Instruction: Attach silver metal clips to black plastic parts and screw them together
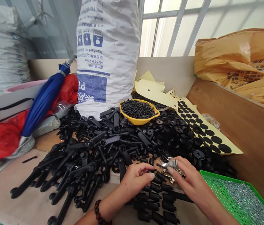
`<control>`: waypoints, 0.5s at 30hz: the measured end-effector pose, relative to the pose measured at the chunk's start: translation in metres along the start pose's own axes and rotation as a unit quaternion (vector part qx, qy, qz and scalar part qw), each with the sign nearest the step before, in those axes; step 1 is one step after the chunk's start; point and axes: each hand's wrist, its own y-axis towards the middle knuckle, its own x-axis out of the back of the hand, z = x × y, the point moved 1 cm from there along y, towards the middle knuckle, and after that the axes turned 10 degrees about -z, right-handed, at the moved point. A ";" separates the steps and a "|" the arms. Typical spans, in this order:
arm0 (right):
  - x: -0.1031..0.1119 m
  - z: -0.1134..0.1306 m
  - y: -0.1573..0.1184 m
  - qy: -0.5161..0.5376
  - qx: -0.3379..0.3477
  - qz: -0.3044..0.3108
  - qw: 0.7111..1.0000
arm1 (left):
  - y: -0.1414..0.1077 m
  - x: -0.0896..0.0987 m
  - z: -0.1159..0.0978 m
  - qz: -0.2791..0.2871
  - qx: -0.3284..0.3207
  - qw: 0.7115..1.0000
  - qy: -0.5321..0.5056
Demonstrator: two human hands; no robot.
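Observation:
My left hand (134, 179), with a dark beaded bracelet (99, 213) on its wrist, is curled just above rows of short black plastic parts (155, 200). A small black piece (151, 170) lies at its fingertips, touching or not I cannot tell. My right hand (188, 178) pinches a small bunch of silvery metal parts (172, 164). Behind both hands spreads a heap of black plastic levers (87, 159). Black ribbed discs (169, 131) lie beside it, and a yellow bowl (138, 111) of small black screws sits on top.
A green mesh tray (237, 200) of tiny silver parts stands at lower right. Behind the heap are a yellow sheet of black rubber dots (202, 128) and a white woven sack (106, 56). A blue umbrella (45, 97) and red bag (0, 140) lie left.

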 end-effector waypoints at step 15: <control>0.019 0.028 -0.034 0.144 -0.074 0.018 0.987 | -0.010 -0.022 -0.009 0.089 0.058 0.992 -0.064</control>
